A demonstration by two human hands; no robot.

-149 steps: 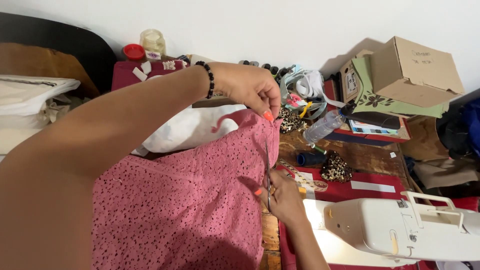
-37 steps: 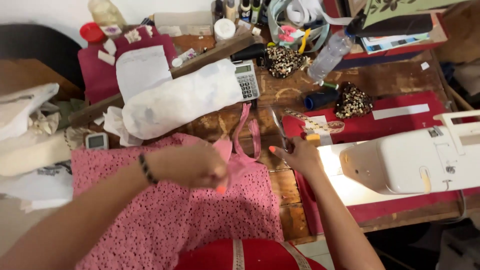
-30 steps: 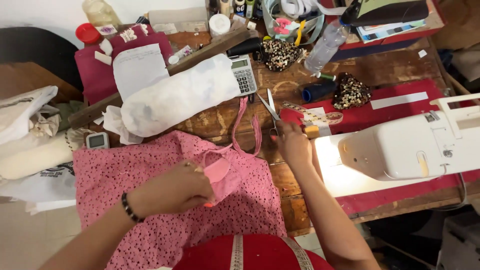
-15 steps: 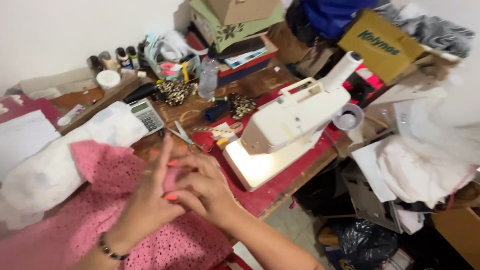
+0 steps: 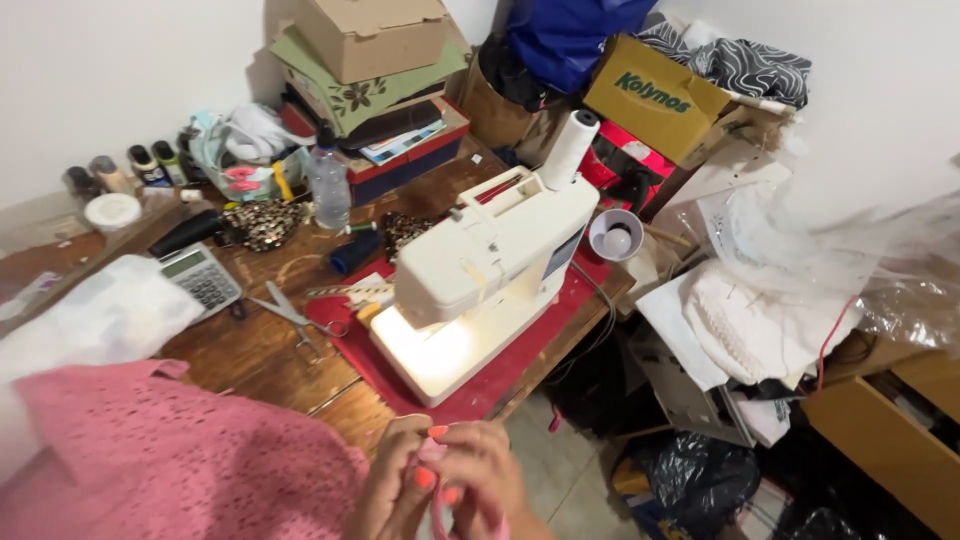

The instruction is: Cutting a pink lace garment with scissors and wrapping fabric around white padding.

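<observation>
At the bottom edge of the view we see our two hands pressed together. Our left hand [image 5: 395, 490] and our right hand [image 5: 487, 478] both have the fingers curled and pinched on a narrow pink strip [image 5: 436, 470] that runs between them. The strip comes out at the fingertips near the orange nails and goes down between the palms. The hands are touching each other, in front of the table edge.

Just left of the hands lies the pink fabric [image 5: 150, 460], with many small holes, covering the near left part of the wooden table [image 5: 250, 350]. We cannot tell if the strip is joined to this fabric.

Beyond the hands stands a white sewing machine [image 5: 490, 270] on a red mat [image 5: 480, 385]; its lamp lights the base. A white spool [image 5: 568, 148] stands upright on top of the machine at its far end. Left of the machine the scissors [image 5: 295, 318] lie flat on the wood, and farther left is a calculator [image 5: 202, 278], beside a white cloth bundle [image 5: 100, 315]. A clear bottle [image 5: 328, 188] stands behind, near a stack of boxes [image 5: 370, 60]. On the right, off the table, there are cardboard boxes, white cloths and a plastic sheet, all piled together.
</observation>
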